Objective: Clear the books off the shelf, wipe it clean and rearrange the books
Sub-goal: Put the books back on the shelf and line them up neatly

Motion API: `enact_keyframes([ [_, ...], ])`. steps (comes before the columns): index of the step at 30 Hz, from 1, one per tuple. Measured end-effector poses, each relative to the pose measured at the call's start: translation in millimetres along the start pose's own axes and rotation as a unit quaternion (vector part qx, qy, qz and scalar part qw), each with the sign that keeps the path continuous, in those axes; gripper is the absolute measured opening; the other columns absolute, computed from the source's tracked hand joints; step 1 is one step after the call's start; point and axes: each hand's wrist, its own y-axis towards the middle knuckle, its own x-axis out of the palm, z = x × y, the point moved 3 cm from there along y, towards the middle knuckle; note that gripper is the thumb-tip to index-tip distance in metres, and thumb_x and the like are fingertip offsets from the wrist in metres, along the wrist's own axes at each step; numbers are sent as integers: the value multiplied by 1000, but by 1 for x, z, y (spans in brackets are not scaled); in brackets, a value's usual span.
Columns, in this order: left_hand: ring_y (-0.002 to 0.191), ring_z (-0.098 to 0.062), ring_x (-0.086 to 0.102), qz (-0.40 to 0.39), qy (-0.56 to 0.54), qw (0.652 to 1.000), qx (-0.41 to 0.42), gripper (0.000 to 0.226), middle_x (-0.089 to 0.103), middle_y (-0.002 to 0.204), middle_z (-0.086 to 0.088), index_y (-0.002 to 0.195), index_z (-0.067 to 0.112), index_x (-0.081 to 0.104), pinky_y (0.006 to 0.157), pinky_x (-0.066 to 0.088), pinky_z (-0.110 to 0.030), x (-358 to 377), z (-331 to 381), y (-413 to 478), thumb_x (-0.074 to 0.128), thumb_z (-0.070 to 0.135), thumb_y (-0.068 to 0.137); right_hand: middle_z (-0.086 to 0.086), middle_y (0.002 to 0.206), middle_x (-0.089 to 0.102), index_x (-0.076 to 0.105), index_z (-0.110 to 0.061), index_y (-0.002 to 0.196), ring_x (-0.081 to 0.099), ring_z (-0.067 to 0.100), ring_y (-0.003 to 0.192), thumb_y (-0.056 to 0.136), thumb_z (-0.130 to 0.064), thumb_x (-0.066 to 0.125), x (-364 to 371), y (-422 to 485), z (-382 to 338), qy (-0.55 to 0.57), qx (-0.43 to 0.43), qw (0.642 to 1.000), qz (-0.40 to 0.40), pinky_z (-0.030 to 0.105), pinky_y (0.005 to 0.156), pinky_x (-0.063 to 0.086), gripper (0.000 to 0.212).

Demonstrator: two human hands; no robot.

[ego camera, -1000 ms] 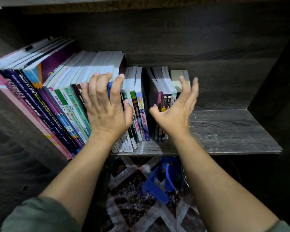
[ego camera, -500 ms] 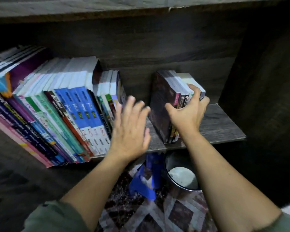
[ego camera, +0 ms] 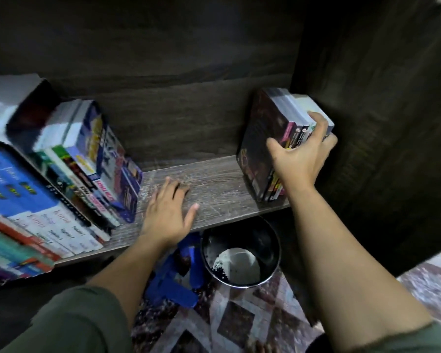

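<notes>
Now my right hand clamps the small bunch of books so none topple; my left hand lies flat, fingers apart, on the shelf, likely bracing me.

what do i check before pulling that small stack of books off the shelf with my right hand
1. Right hand grips small stack of books, thumb on one side, fingers on the other: ok.
2. Every book inside the grip: cannot tell, fingers hide the far side.
3. Left hand off the books, flat on the shelf: ok.
4. Leaning row of books steady: not ok, tilted, no hand on it.
5. Drop zone: not ok, open bin stands below the shelf edge.
</notes>
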Motion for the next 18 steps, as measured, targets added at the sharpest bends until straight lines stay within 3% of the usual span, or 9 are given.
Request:
enact_keyframes([
  [3,146,-26,16,-12,-8,1000,-12,70,32,153,-6,144,19,39,119,16,-47,2,0,2,22,60,90,11,132,37,32,-17,140,40,30,120,59,-27,81,4,-1,3,24,6,999,44,19,95,24,95],
  [6,138,-27,32,-19,-12,1000,-19,67,39,148,-6,142,21,42,114,26,-47,1,0,2,24,59,90,14,139,32,13,-21,151,35,33,125,60,-34,84,7,-9,7,14,79,995,61,38,107,26,116],
  [8,137,-27,33,-32,-7,999,-25,61,37,150,-5,143,22,40,115,24,-46,0,1,1,30,55,94,14,143,29,8,-25,152,35,34,125,59,-42,84,8,-12,8,-46,88,993,69,49,109,30,122],
  [10,139,-26,31,-53,-3,998,-28,56,32,152,-3,146,23,35,115,22,-44,-3,3,1,36,51,97,13,147,26,13,-24,152,34,34,129,58,-47,84,7,-14,3,-104,56,989,84,52,109,30,120],
  [13,132,-25,39,-63,3,998,-29,53,39,145,-3,143,23,36,110,30,-41,-21,7,3,44,46,96,17,151,23,22,-24,151,29,35,135,61,-46,81,1,-13,-11,-158,-12,982,104,52,113,23,110],
  [16,125,-24,45,18,25,1000,-4,50,45,137,-3,137,20,42,106,38,-41,-60,11,7,52,38,92,16,151,27,32,-26,146,26,36,138,68,-42,77,-3,-11,-39,-201,-107,970,89,55,115,14,92],
  [18,124,-25,46,101,29,994,17,48,48,135,-6,134,17,47,104,41,-42,-98,12,7,56,33,90,13,145,38,45,-24,138,32,36,134,71,-39,73,1,-16,-63,-188,-175,964,67,55,113,20,75],
])
